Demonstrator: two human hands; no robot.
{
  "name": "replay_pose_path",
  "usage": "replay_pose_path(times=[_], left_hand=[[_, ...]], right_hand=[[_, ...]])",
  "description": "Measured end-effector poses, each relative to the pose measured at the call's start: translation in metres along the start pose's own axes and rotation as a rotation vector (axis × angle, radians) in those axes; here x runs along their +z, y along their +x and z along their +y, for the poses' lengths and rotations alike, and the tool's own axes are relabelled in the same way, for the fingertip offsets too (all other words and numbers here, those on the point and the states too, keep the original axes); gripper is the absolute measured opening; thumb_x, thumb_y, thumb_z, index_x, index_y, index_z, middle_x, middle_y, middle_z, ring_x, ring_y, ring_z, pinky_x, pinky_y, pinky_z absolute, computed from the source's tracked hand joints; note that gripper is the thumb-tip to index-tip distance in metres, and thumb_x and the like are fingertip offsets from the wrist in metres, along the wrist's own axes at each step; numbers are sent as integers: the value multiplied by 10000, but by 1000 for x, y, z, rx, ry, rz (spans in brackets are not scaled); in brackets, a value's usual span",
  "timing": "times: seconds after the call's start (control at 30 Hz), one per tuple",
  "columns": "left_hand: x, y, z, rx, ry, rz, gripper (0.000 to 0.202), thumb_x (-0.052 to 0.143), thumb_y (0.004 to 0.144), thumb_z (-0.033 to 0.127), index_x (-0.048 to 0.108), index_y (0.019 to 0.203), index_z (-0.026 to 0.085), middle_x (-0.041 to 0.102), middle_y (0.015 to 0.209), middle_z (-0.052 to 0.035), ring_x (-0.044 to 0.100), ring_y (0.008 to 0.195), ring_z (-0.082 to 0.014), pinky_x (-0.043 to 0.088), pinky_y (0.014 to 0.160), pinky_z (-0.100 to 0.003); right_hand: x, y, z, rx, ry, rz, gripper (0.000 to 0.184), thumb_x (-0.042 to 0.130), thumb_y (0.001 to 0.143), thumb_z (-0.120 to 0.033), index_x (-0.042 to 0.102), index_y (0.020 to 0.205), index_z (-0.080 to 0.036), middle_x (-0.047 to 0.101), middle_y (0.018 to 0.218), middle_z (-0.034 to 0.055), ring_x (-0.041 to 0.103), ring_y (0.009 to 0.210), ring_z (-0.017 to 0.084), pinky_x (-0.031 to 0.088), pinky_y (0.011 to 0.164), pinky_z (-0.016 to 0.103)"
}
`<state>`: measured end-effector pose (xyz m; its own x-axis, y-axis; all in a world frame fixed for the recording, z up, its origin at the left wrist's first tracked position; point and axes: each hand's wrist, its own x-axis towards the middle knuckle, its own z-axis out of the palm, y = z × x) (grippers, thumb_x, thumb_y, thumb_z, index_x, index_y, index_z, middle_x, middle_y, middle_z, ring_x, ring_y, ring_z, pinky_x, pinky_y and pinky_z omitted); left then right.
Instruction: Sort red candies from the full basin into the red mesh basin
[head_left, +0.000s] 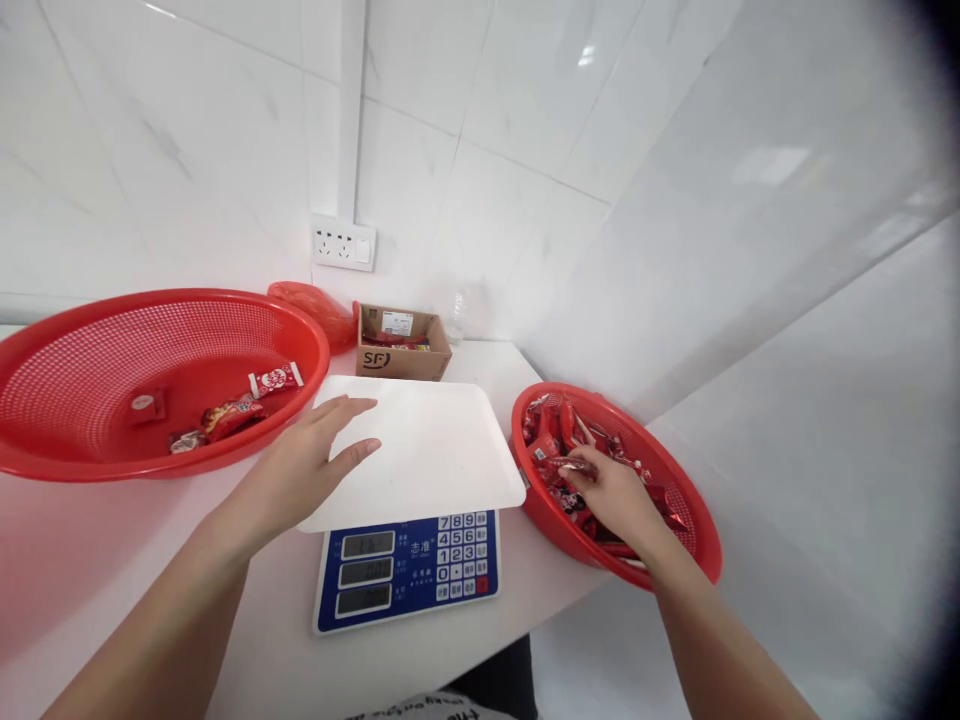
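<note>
My left hand [304, 465] lies flat and open, fingers spread, on the left part of the white weighing tray [442, 450] of a blue-faced scale [409, 568]. My right hand [611, 495] reaches into the small red basket [694, 545] at the right, which is full of red snack packets [551, 435]. Its fingers are closed on one packet [574, 464] at the top of the pile.
A large red mesh basket [90, 370] at the left holds several snack packets [232, 412]. Behind the scale stand an open cardboard box [401, 358], a red plastic bag [315, 305] and a wall socket [343, 243]. White tiled walls close in at the back and right.
</note>
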<state>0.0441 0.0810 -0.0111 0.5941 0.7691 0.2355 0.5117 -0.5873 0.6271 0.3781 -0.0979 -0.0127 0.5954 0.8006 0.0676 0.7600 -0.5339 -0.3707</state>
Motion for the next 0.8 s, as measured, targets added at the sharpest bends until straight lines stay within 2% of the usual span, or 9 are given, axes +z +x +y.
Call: replay_pose_path(times=[0.1, 0.17, 0.27, 0.37, 0.43, 0.53, 0.67, 0.73, 0.8], left_hand=[[5, -2, 0, 49, 9, -26, 491, 458, 922, 521, 525, 1328, 253, 541, 1417, -45, 510, 1292, -273, 424, 1080, -425], [9, -3, 1, 86, 29, -61, 483, 451, 936, 497, 512, 1343, 245, 530, 1431, -51, 432, 1366, -271, 391, 1112, -433], [16, -3, 5, 123, 60, -134, 487, 451, 950, 464, 486, 1374, 227, 484, 1473, -68, 331, 1431, -273, 349, 1142, -455], [22, -2, 8, 147, 59, -206, 508, 475, 950, 447, 452, 1402, 216, 448, 1498, -82, 293, 1447, -277, 340, 1145, -469], [25, -1, 9, 151, 51, -234, 500, 479, 955, 415, 433, 1413, 221, 454, 1494, -82, 306, 1441, -275, 354, 1135, -469], [28, 0, 5, 122, 64, -228, 465, 461, 967, 354, 432, 1410, 217, 477, 1473, -93, 350, 1418, -279, 373, 1116, -480], [30, 1, 1, 135, 102, -220, 426, 479, 964, 317, 482, 1376, 206, 474, 1469, -116, 336, 1420, -303, 362, 1116, -503], [32, 2, 1, 201, 101, -256, 380, 513, 953, 304, 535, 1323, 219, 520, 1423, -104, 355, 1407, -311, 362, 1115, -503], [34, 3, 2, 282, 92, -287, 314, 538, 940, 260, 586, 1248, 230, 598, 1318, -82, 417, 1360, -302, 382, 1100, -488]], right_hand=[[-5, -9, -19, -31, 192, 96, 198, 560, 822, -403, 631, 912, -241, 719, 875, 44, 651, 789, 246, 474, 716, 347], [-2, -13, -39, -95, 335, 75, 229, 573, 807, -447, 622, 885, -237, 707, 884, 38, 644, 831, 240, 479, 748, 346], [15, -12, -76, -201, 538, -67, 266, 628, 745, -480, 601, 820, -226, 692, 825, 28, 643, 812, 224, 490, 724, 333], [40, -8, -106, -245, 698, -259, 328, 629, 735, -517, 576, 837, -210, 685, 740, 33, 660, 701, 206, 476, 569, 292], [54, -3, -116, -241, 761, -356, 365, 579, 769, -530, 573, 906, -192, 686, 723, 44, 663, 630, 189, 440, 486, 258], [66, 3, -116, -214, 774, -390, 392, 516, 814, -510, 566, 1001, -169, 685, 737, 55, 655, 587, 165, 417, 450, 235], [66, 4, -103, -216, 696, -327, 385, 491, 842, -468, 553, 1077, -169, 662, 731, 35, 657, 631, 175, 448, 470, 249], [64, 0, -99, -252, 643, -304, 366, 488, 858, -436, 570, 1105, -178, 681, 825, 55, 672, 735, 190, 504, 548, 283], [64, -5, -99, -315, 583, -295, 342, 503, 869, -392, 603, 1135, -202, 685, 1025, 81, 667, 887, 202, 547, 693, 333]])
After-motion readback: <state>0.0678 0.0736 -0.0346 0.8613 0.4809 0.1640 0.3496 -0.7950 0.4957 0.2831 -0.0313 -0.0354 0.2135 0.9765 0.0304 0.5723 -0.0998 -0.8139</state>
